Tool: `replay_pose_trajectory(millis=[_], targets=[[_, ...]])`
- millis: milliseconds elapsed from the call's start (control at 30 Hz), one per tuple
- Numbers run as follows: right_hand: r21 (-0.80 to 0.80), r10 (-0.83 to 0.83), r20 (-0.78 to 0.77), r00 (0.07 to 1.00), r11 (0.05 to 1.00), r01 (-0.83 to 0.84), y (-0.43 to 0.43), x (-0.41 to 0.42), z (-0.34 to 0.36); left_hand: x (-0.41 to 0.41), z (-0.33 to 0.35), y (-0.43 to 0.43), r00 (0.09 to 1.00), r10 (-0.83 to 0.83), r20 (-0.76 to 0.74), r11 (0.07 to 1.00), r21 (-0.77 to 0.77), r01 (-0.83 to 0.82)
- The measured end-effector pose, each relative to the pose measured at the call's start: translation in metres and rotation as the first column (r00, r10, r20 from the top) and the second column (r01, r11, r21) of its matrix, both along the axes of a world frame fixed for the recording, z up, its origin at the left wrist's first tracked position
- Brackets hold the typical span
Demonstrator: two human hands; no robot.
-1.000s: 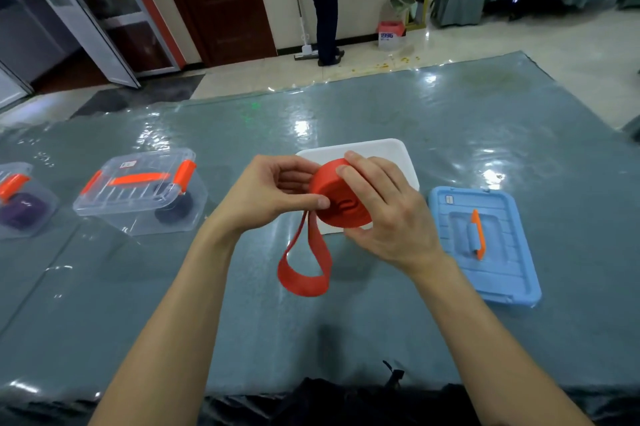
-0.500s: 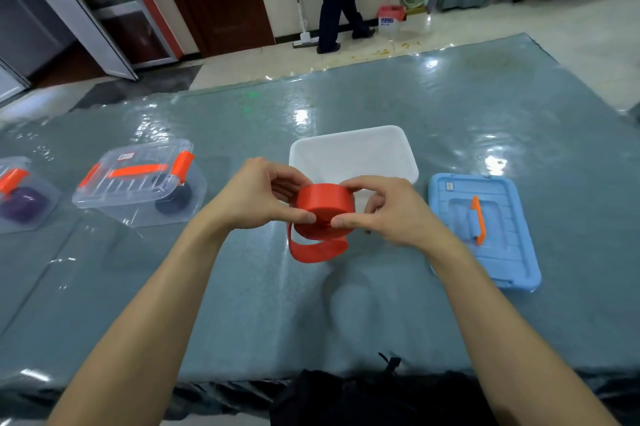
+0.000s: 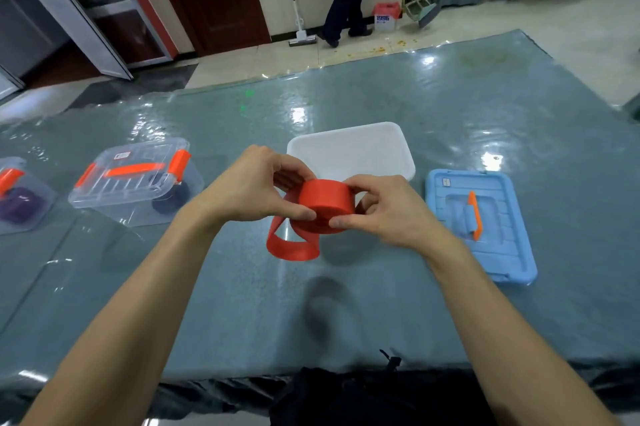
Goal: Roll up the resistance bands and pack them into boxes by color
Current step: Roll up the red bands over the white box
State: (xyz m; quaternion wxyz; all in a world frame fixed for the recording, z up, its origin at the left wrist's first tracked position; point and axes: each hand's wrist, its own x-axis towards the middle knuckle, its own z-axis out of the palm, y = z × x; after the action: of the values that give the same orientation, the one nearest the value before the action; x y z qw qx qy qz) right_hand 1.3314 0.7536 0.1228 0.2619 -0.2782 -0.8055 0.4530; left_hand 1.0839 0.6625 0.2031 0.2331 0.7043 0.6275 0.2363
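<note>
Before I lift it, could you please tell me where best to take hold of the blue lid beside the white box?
Grip the orange handle at the middle of the blue lid, coming straight down from above. The lid lies flat on the table with its handle standing up, and nothing covers it.

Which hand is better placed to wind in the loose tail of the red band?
Left, probably: the red flat resistance band trails its loose loop just below the left hand, while the right hand pinches the coil's other side, steadying it.
</note>
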Motion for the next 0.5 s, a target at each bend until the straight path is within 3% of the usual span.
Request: replay_pose_trajectory(millis=[167, 267, 400, 500], targets=[[-0.187, -0.03, -0.269, 0.963, 0.982, -0.022, 0.01, 0.007, 0.006, -0.015, -0.007, -0.002, 0.979, -0.013, 0.203, 0.996, -0.086, 0.031], [-0.271, -0.046, -0.389, 0.92, 0.96, -0.066, 0.014, 0.007, 0.007, -0.016, -0.015, -0.001, 0.923, 0.016, 0.383, 0.998, -0.059, 0.007], [-0.343, -0.091, -0.441, 0.893, 0.936, -0.074, 0.017, 0.006, 0.002, -0.007, -0.021, 0.005, 0.844, 0.059, 0.533, 0.998, -0.035, -0.048], [-0.387, -0.041, -0.415, 0.909, 0.912, -0.136, 0.018, 0.006, -0.002, -0.002, -0.02, 0.007, 0.85, 0.107, 0.515, 0.994, -0.027, -0.108]])
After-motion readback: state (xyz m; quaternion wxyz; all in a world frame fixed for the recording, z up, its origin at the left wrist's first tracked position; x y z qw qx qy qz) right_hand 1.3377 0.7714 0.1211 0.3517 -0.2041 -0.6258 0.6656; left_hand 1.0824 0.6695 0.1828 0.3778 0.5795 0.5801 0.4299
